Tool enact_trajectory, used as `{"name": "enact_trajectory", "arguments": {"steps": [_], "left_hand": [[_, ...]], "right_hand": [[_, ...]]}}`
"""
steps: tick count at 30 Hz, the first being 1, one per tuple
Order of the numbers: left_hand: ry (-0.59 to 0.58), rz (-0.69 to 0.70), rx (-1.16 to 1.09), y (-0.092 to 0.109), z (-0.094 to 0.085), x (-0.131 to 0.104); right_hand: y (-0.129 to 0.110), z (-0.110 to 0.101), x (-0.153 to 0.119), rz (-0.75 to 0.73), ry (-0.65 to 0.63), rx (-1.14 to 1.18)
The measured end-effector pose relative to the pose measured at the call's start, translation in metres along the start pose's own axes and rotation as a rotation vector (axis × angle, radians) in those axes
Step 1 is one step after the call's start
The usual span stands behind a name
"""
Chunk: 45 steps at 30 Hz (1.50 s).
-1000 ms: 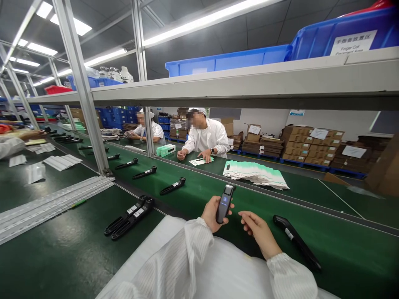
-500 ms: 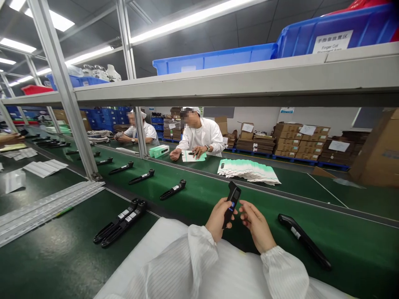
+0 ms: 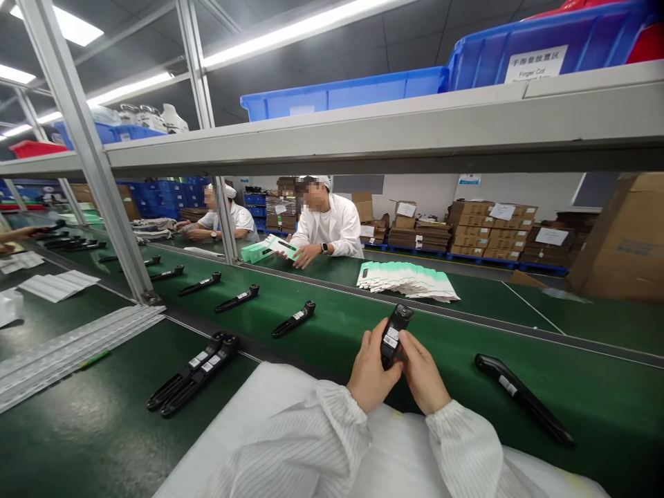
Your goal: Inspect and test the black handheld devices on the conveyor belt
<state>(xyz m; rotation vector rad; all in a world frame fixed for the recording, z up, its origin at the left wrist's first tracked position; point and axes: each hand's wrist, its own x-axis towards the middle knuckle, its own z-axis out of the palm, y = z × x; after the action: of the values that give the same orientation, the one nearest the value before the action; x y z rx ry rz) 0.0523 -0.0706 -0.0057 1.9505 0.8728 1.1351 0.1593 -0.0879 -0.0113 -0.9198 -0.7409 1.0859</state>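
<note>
Black plastic-looking device (image 3: 395,328) grasped by left hand (image 3: 369,373) and right hand (image 3: 424,375), label up, above the green belt's (image 3: 451,353) near edge — probably light, stiff, slick; best pinched by its sides. Past the far edge — fanned cartons (image 3: 404,278).

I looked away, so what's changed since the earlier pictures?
The left hand turned the black device from screen to labelled side; the right hand came in to touch it. Other devices on the belt moved right. Across it, a co-worker lifted a green-and-white carton. The paired devices on the table stayed put.
</note>
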Motion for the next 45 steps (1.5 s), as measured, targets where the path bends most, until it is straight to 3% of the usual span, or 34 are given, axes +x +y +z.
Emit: {"name": "enact_trajectory", "arguments": {"steps": [2,6,8,11,13,15,17,19,22,27,29,32,34,39,42,45], "left_hand": [[-0.001,-0.014,-0.101,-0.006,0.001,0.005],[0.095,-0.216,-0.216,-0.027,-0.016,0.026],[0.170,-0.232,-0.046,-0.041,-0.037,0.038],[0.263,-0.174,0.435,-0.065,-0.078,0.050],[0.326,-0.263,0.656,-0.080,-0.102,0.053],[0.326,-0.395,0.725,-0.091,-0.116,0.053],[0.244,-0.496,0.650,-0.099,-0.119,0.052],[0.159,-0.532,0.536,-0.101,-0.116,0.051],[0.133,-0.531,0.415,-0.099,-0.107,0.051],[0.046,-0.567,0.104,-0.082,-0.086,0.052],[0.015,-0.613,-0.180,-0.071,-0.074,0.049],[-0.010,-0.723,-0.777,-0.052,-0.055,0.042],[-0.046,-0.747,-0.984,-0.041,-0.045,0.037],[-0.177,-0.698,-1.067,-0.022,-0.030,0.027],[-0.213,-0.674,-1.080,-0.016,-0.024,0.023],[-0.227,-0.671,-1.062,-0.011,-0.018,0.019]], "right_hand": [[-0.001,-0.001,0.001,0.021,0.003,0.039],[-0.004,-0.002,0.000,0.076,0.009,0.037],[-0.005,-0.002,-0.001,0.091,-0.004,0.019],[-0.006,-0.001,-0.004,0.105,-0.022,-0.002],[-0.007,0.000,-0.005,0.118,-0.028,0.003],[-0.007,0.001,-0.005,0.133,-0.031,0.023],[-0.005,0.002,-0.005,0.141,-0.018,0.045],[-0.003,0.002,-0.003,0.140,0.002,0.054],[0.000,0.000,-0.002,0.133,0.023,0.033],[0.005,-0.007,0.002,0.161,0.012,-0.090],[0.009,-0.012,0.005,0.187,0.050,-0.170],[0.017,-0.023,0.013,0.178,0.101,-0.350],[0.021,-0.032,0.019,0.118,0.104,-0.501],[0.024,-0.057,0.031,-0.015,0.137,-0.785],[0.027,-0.067,0.034,-0.102,0.135,-1.106],[0.030,-0.070,0.034,-0.160,0.118,-1.268]]}}
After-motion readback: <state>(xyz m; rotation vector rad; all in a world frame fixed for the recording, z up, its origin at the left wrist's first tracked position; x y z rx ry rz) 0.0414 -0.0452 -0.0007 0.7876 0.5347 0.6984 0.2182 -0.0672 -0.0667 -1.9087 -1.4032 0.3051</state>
